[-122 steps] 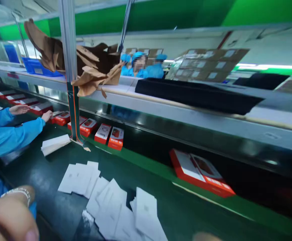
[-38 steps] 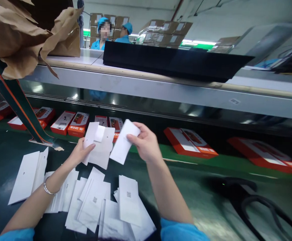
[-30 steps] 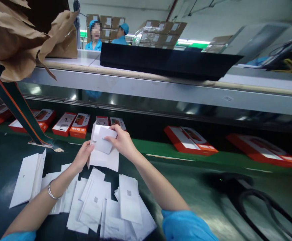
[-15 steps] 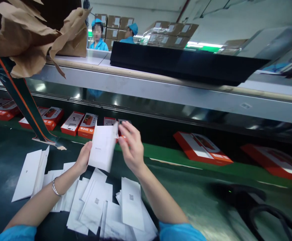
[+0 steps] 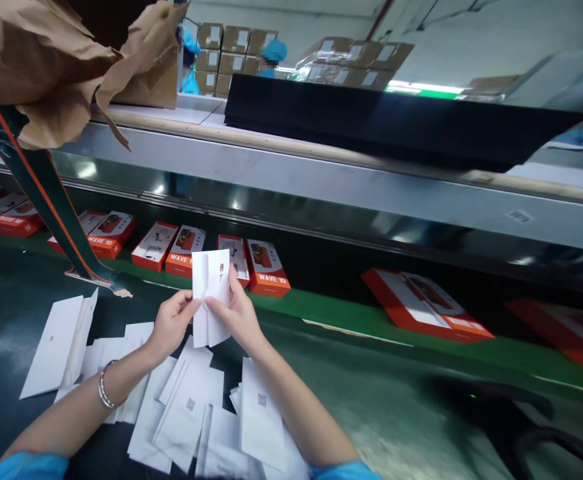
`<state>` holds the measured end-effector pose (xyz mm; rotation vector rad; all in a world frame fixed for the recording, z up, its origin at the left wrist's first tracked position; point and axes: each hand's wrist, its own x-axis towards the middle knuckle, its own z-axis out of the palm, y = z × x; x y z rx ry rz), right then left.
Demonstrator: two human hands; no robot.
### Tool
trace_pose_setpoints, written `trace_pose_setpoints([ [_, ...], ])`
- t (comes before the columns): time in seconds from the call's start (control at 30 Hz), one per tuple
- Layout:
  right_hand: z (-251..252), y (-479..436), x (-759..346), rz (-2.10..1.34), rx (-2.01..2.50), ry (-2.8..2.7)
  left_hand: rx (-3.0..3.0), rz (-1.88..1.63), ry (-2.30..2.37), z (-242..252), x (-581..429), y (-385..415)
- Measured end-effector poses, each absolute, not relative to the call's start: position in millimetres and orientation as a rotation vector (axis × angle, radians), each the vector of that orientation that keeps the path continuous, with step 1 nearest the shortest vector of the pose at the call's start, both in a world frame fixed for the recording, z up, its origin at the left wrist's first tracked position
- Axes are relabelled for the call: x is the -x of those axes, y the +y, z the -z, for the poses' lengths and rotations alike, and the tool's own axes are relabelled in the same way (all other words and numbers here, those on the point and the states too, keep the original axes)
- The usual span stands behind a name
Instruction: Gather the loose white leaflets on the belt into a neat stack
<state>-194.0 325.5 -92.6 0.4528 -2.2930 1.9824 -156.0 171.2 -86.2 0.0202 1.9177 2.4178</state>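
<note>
As the left hand (image 5: pixel 172 325) holds paper (image 5: pixel 210 295), the right (image 5: pixel 236 319) pinches it.

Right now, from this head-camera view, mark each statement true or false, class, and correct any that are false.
1. The left hand and right hand both hold one folded white sheet. True.
2. The metal bracelet is on the right wrist. False: it is on the left wrist.
3. An orange WAVE 10 box lies on the belt beyond the hands. True.
4. Crumpled brown kraft paper lies among the loose white sheets. False: it sits up on the shelf, at top left.
5. The loose white sheets form one neat stack. False: they lie scattered and overlapping on the belt.
</note>
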Motion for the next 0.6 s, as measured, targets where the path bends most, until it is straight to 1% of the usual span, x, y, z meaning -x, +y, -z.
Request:
trace_pose_setpoints([
  [0.2,90.8,320.0,188.2,-1.834,-0.357,-2.349,0.012,-2.462,1.876,89.2,150.8,173.3],
  [0.37,85.7,322.4,185.7,-1.946,-0.418,-2.269,0.075,-2.528,1.717,85.4,148.1,172.9],
  [0.5,76.5,324.8,184.7,-2.038,-0.409,-2.320,0.121,-2.554,1.650,82.5,148.3,171.5],
  [0.6,70.7,327.3,184.6,-1.978,-0.390,-2.440,0.113,-2.538,1.693,82.6,150.3,171.2],
])
